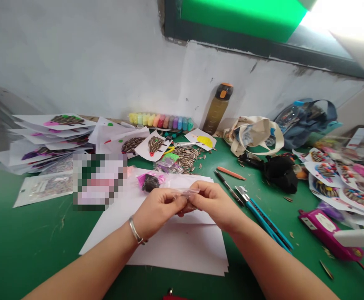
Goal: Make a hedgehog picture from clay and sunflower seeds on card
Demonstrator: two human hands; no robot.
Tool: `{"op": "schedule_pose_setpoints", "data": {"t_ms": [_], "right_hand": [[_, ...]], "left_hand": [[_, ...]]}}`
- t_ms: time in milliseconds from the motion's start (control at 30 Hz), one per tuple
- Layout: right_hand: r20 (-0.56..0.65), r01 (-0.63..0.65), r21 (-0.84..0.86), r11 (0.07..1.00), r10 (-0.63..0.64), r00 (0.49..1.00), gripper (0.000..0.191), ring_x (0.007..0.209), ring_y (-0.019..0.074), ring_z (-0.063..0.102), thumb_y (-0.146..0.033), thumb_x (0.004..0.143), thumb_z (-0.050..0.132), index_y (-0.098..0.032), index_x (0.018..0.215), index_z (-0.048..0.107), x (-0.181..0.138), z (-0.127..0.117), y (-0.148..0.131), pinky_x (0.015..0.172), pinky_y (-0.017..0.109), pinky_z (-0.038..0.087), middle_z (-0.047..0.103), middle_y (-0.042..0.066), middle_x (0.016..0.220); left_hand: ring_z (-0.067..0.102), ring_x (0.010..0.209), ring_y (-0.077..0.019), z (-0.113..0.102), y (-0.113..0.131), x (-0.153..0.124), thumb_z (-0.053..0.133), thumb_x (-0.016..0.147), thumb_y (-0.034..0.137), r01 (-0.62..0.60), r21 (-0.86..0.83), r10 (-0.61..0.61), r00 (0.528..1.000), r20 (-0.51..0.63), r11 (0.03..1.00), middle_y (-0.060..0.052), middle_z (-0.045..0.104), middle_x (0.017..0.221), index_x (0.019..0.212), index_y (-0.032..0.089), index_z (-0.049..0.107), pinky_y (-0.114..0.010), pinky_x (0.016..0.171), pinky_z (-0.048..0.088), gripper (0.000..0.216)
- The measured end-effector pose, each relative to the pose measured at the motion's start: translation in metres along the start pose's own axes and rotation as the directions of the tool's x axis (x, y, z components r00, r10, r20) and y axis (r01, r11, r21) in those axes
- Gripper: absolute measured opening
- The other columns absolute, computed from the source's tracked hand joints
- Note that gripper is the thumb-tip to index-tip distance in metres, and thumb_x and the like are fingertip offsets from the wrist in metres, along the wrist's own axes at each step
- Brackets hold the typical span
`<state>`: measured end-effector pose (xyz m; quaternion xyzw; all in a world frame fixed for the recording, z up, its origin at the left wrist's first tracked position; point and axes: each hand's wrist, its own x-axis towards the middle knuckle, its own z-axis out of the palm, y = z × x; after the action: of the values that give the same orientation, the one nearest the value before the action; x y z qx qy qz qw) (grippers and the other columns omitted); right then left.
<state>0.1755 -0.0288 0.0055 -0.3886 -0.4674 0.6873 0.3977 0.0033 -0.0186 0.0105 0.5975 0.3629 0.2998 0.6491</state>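
Observation:
My left hand (156, 210) and my right hand (214, 204) meet above a stack of white paper sheets (175, 241) on the green table. Both pinch a small clear plastic bag (184, 192) held between them, fingers closed on its edges. What is inside the bag is hidden by my fingers. A silver bracelet (135, 231) circles my left wrist. Just beyond my hands lies another small bag with a dark lump and pink material (150, 181).
Sunflower seeds (188, 157) lie scattered behind the paper. Seed-picture cards are stacked at left (50, 137) and right (335, 183). Pens and a blue craft knife (263, 221) lie to my right. Also here: a clay strip (161, 121), a bottle (217, 108), bags (253, 133).

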Motion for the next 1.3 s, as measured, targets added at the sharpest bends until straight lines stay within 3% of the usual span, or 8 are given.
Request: {"op": "schedule_pose_setpoints", "data": {"t_ms": [100,233,333,600,833,1033,1200,1300], "right_hand": [[-0.062,0.015,-0.007,1.0,-0.015,0.998,0.026,0.05,0.0079,0.052,-0.033,0.074,0.072,-0.018,0.067,0.052,0.001,-0.001,0.001,0.056,0.024,0.043,0.055,-0.006,0.056],[-0.064,-0.007,-0.149,0.989,-0.002,0.998,0.028,0.052,0.0073,0.046,-0.038,0.075,0.072,-0.017,0.068,0.056,0.002,-0.005,0.002,0.052,0.021,0.032,0.052,-0.006,0.055],[-0.022,-0.02,-0.186,0.982,0.017,1.0,0.03,0.055,0.0081,0.048,-0.042,0.073,0.074,-0.016,0.072,0.059,0.001,-0.006,0.002,0.053,0.022,0.034,0.054,-0.004,0.059],[0.012,0.069,-0.149,0.986,-0.068,0.998,0.032,0.065,0.0144,0.06,-0.046,0.08,0.067,-0.018,0.071,0.056,0.0,-0.004,0.007,0.066,0.03,0.047,0.06,-0.001,0.068],[0.047,0.062,-0.15,0.987,-0.055,0.997,0.029,0.063,0.0097,0.05,-0.042,0.077,0.072,-0.017,0.075,0.056,0.0,-0.007,0.002,0.059,0.023,0.039,0.053,-0.004,0.067],[0.03,0.055,-0.197,0.979,-0.05,0.998,0.028,0.062,0.0102,0.051,-0.04,0.077,0.072,-0.017,0.075,0.057,-0.001,-0.009,0.001,0.058,0.023,0.039,0.056,-0.002,0.066],[0.029,0.042,-0.213,0.976,-0.037,0.999,0.031,0.048,0.0078,0.04,-0.043,0.081,0.066,-0.018,0.066,0.055,-0.002,-0.009,0.003,0.046,0.021,0.03,0.046,-0.006,0.051],[0.042,0.07,-0.196,0.978,-0.063,0.997,0.03,0.052,0.0083,0.044,-0.041,0.081,0.066,-0.017,0.067,0.056,-0.003,-0.006,0.002,0.051,0.022,0.035,0.048,-0.005,0.055]], "left_hand": [[0.049,0.061,-0.0127,0.001,0.002,0.0,0.065,0.08,0.039,0.009,-0.059,-0.012,0.999,-0.053,0.998,0.0,0.057,0.063,0.064,0.015,0.063,-0.028,0.063,0.045,0.028],[0.059,0.064,-0.0157,-0.002,0.002,-0.002,0.07,0.075,0.04,0.037,-0.129,-0.049,0.994,-0.093,0.991,-0.003,0.066,0.068,0.072,0.015,0.07,-0.034,0.07,0.051,0.026],[0.063,0.069,-0.0179,-0.003,-0.001,-0.003,0.071,0.075,0.041,0.05,-0.158,-0.061,0.996,-0.07,0.986,-0.004,0.069,0.071,0.079,0.014,0.072,-0.034,0.072,0.053,0.027],[0.051,0.055,-0.011,0.0,-0.003,-0.003,0.067,0.078,0.046,0.049,-0.089,-0.059,0.992,-0.113,0.995,0.0,0.057,0.055,0.061,0.013,0.063,-0.024,0.052,0.044,0.037],[0.066,0.077,-0.0194,0.002,-0.006,-0.004,0.07,0.077,0.04,-0.008,-0.148,-0.006,0.996,-0.09,0.989,-0.004,0.068,0.082,0.082,0.015,0.066,-0.038,0.08,0.056,0.026],[0.069,0.077,-0.0214,0.001,-0.008,-0.003,0.071,0.078,0.037,0.018,-0.165,-0.029,0.997,-0.065,0.986,-0.004,0.07,0.077,0.08,0.014,0.066,-0.04,0.079,0.058,0.024],[0.069,0.083,-0.0208,0.004,0.0,-0.007,0.064,0.084,0.037,0.028,-0.173,-0.03,1.0,-0.008,0.985,-0.007,0.074,0.082,0.086,0.013,0.071,-0.036,0.081,0.057,0.025],[0.069,0.082,-0.0197,0.006,0.001,-0.008,0.063,0.086,0.035,0.001,-0.169,-0.005,1.0,-0.026,0.986,-0.007,0.073,0.085,0.088,0.014,0.07,-0.036,0.082,0.057,0.023]]}}
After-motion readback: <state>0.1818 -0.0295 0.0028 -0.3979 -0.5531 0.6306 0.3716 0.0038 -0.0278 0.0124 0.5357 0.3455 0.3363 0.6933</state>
